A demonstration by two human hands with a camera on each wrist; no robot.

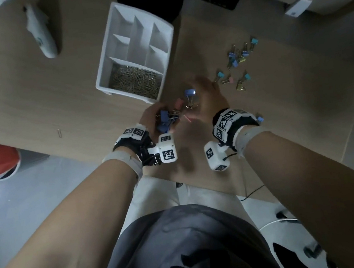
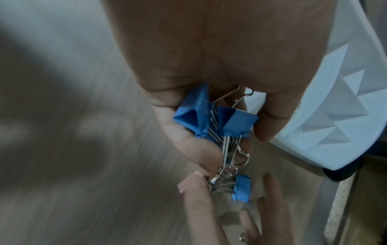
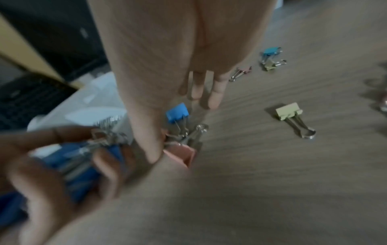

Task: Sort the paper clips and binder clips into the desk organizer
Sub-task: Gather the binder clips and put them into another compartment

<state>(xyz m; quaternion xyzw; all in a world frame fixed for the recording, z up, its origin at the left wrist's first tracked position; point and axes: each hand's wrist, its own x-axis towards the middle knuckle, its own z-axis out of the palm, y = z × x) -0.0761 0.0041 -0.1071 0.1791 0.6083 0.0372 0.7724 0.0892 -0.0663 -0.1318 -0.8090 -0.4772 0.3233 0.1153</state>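
Wooden desk (image 1: 55,97), dim light. Left hand (image 1: 154,118): fingers curled round a bunch of blue binder clips (image 2: 211,121). Right hand (image 1: 207,99): thumb and forefinger apparently pinching a pink binder clip (image 3: 182,155), other fingers straight. Loose binder clips (image 1: 239,66): beyond the right hand. Desk organizer (image 1: 136,49): just ahead of both hands, paper clips (image 1: 136,81) in its nearest compartment. Handling: light, stiff, springy; wire handles tangle, so grip the bodies.

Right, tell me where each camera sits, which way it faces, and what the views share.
Head: worn above, looking down at the desk organizer; both forearms and hands show.
Left wrist: looks along the left hand, which grips blue binder clips.
Right wrist: looks along the right hand toward loose clips on the desk.
Shared: all three show the clips passing between the hands.
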